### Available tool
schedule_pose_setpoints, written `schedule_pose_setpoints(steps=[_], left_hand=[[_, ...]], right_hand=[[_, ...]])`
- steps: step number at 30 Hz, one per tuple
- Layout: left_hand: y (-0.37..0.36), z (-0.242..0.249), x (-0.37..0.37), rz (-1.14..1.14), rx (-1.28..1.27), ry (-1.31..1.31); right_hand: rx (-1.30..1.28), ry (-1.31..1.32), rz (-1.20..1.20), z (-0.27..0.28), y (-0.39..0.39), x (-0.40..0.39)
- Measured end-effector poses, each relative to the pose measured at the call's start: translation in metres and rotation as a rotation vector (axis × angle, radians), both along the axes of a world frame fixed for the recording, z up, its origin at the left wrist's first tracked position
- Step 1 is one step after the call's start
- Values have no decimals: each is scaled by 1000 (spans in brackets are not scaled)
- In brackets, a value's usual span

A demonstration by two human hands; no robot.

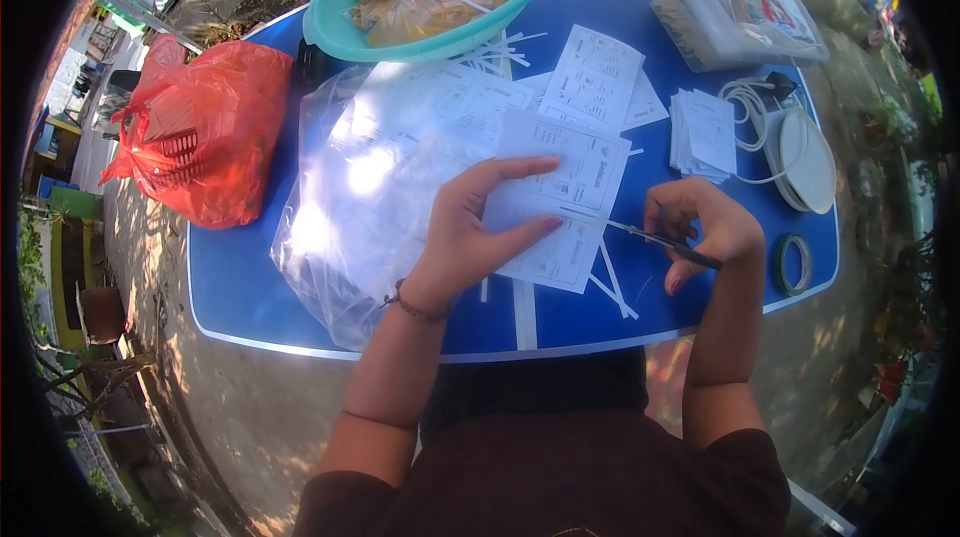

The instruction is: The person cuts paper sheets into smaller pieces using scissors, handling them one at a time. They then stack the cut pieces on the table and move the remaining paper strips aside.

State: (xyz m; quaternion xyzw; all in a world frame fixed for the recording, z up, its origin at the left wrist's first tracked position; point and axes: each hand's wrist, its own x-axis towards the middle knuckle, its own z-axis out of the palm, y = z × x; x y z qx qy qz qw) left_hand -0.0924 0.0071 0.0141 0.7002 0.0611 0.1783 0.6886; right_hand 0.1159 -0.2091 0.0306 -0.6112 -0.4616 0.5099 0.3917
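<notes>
My left hand (475, 222) grips a printed paper sheet (585, 167) from its left side, the thumb and index finger resting on its face. In my right hand (705, 222) is a pair of scissors (665, 239), with dark handles around my fingers and thumb. Its blades (620, 227) point left and meet the sheet's right edge between two printed panels. More printed sheets (590, 77) lie just beyond, some overlapping. Thin white paper strips (612, 282) are scattered under and beside the held sheet.
A clear plastic bag (340, 237) lies left of the papers, and a red plastic bag (225, 127) stands farther left. Behind are a teal basin (325, 22) with bagged yellowish contents and a clear plastic box (690, 27). Rightward sit stacked paper pieces (703, 132), a white cable (745, 102) and a tape roll (793, 265).
</notes>
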Motion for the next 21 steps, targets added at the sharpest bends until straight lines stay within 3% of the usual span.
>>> schedule_pose_setpoints(steps=[21], left_hand=[[1,0,-1,-5,2,-4]], right_hand=[[39,-74,-41,1,-2,-1]])
